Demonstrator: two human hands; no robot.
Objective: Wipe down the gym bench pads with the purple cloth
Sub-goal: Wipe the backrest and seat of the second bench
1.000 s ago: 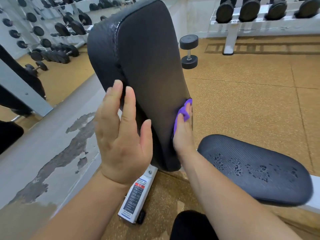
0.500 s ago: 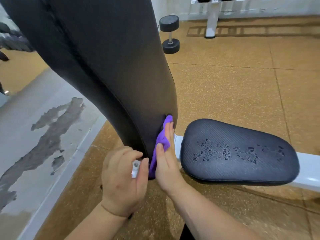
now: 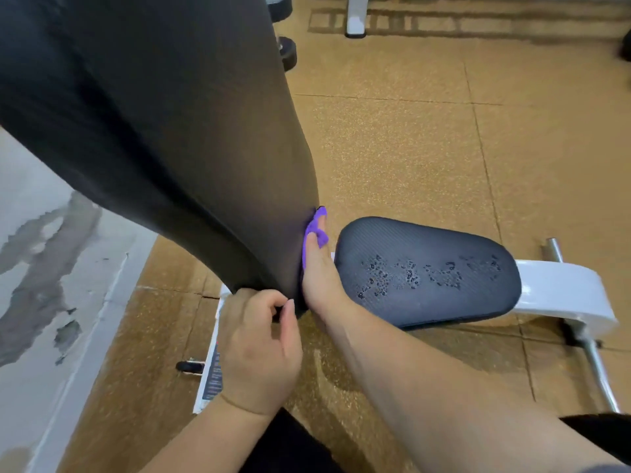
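Observation:
The black back pad [image 3: 164, 131] of the gym bench stands raised and fills the upper left of the view. My right hand [image 3: 319, 274] presses the purple cloth [image 3: 316, 227] flat against the pad's lower right edge. My left hand [image 3: 259, 349] curls around the pad's bottom corner, fingers pinched on its edge. The black seat pad [image 3: 426, 271] lies flat to the right, with water droplets scattered over its middle.
The white bench frame [image 3: 566, 291] runs right to a metal foot bar [image 3: 601, 373]. A labelled white support [image 3: 210, 380] sits under the back pad. A dumbbell [image 3: 288, 52] and a white rack leg [image 3: 355, 18] stand on the cork-coloured floor behind. Worn grey flooring lies left.
My right hand slid the cloth down the back pad's right edge to its bottom. My left hand dropped from open beside the pad to gripping its lower corner. The view tilted downward.

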